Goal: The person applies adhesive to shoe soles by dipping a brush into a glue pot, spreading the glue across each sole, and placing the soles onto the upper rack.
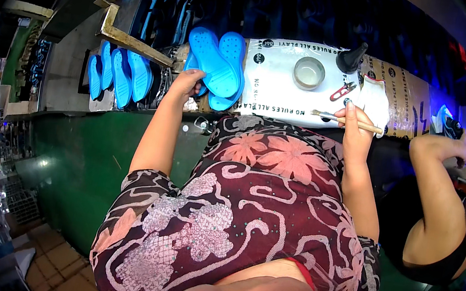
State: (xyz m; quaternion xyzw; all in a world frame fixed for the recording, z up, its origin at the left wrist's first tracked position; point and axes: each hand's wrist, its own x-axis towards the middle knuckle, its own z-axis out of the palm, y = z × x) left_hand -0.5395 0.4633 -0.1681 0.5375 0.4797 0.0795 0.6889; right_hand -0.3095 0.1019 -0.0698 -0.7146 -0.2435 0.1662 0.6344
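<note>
My left hand (187,84) is closed on the near edge of a bright blue shoe sole (209,54), fingers curled at its rim. That sole overlaps another blue sole (234,57) on the bench. My right hand (355,126) grips a flat paintbrush (369,127) by its pale wooden handle, bristles pointing left over the white printed sheet (275,95). Beyond the brush stands a round bowl (309,73) with pale contents. Red-handled thread snips (343,92) lie right of the bowl, close to a black nozzled bottle (351,59). A folded white cloth (375,102) sits beside my right hand.
Several blue soles (121,78) lie in a row at the left, below an angled metal bar (134,44). Dark footwear parts (315,15) line the far side. At the right, a co-worker's bent arm (442,191) reaches the bench near brown printed paper (406,103).
</note>
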